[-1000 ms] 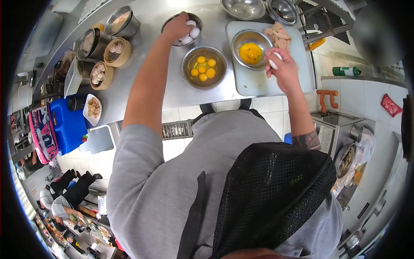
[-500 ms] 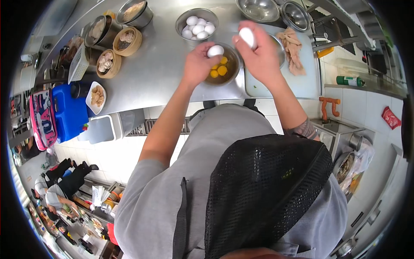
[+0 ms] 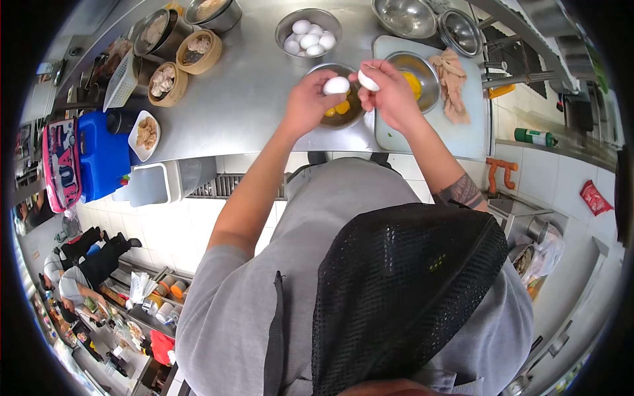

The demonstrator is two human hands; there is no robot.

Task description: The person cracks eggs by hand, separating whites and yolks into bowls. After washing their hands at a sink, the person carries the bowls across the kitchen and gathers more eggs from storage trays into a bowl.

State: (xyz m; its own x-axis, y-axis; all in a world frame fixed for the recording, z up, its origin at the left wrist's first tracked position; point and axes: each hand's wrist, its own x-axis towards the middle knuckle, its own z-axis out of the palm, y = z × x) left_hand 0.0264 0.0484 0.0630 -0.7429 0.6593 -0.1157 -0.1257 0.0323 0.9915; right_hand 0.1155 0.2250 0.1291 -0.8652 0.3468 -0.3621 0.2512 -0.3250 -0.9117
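Note:
My left hand (image 3: 309,105) is closed around a white egg (image 3: 336,86), over the left part of a metal bowl (image 3: 360,113) that holds several yolks in clear egg white. Close beside it, my right hand (image 3: 391,92) grips another white egg (image 3: 368,81) above that bowl's right rim. The two eggs are near each other; whether either shell is cracked I cannot tell. Behind the hands stands a metal bowl of whole white eggs (image 3: 306,43). To the right, partly behind my right hand, a second metal bowl (image 3: 432,79) has yellow yolk in it.
The right bowl rests on a pale cutting board (image 3: 456,142) with a crumpled cloth (image 3: 450,86). Empty metal bowls (image 3: 404,16) stand at the back right. Bamboo steamers (image 3: 168,84) and a white dish (image 3: 144,135) are on the left. Co-workers (image 3: 82,277) are at far left.
My right hand has come down and left with its egg, closer to the left hand's egg. My left hand has shifted slightly right. The view has tilted a little.

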